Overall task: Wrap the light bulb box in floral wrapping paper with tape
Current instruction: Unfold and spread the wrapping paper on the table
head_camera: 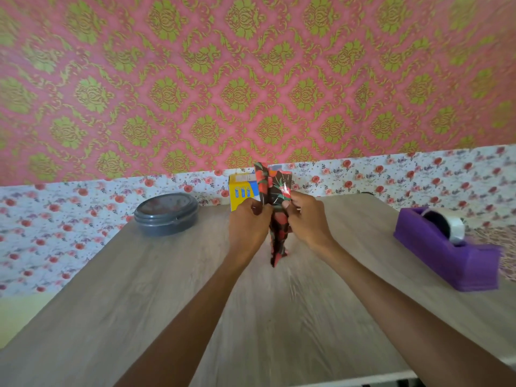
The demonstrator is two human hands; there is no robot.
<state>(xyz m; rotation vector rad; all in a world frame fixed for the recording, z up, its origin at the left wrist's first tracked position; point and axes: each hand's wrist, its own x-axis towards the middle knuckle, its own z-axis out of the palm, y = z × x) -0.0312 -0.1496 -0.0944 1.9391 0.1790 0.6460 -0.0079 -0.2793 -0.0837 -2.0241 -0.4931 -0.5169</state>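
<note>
Over table (139, 275), floral paper (275, 188) between fingers (287, 204)

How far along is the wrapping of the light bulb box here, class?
Done: nothing visible; the light bulb box stands bare on the table. In hand: the left hand and right hand pinch the folded floral wrapping paper, held upright before it. Left: wrapping the box and taping from the purple tape dispenser, untouched at right.

Print on yellow box (242, 188) blurred, seemingly unreadable.
</note>
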